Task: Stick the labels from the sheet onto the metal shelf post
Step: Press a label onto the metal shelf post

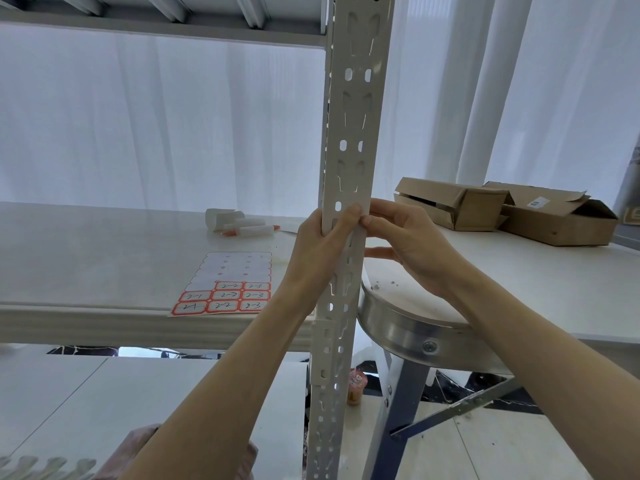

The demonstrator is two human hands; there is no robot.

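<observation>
A: White steel post: left hand gripped it, right hand pinched its edge. Couldn't see any label.
B: The sheet lay on the worktop, left of it. Risk?
A: The slots. A label bridging one could lift.

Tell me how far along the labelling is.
Done: the upper rows of the sheet are peeled bare. In hand: the left hand grips the post while the right hand pinches its edge beside it; no label shows there. Left: eight red-bordered labels sit on the sheet.
</observation>
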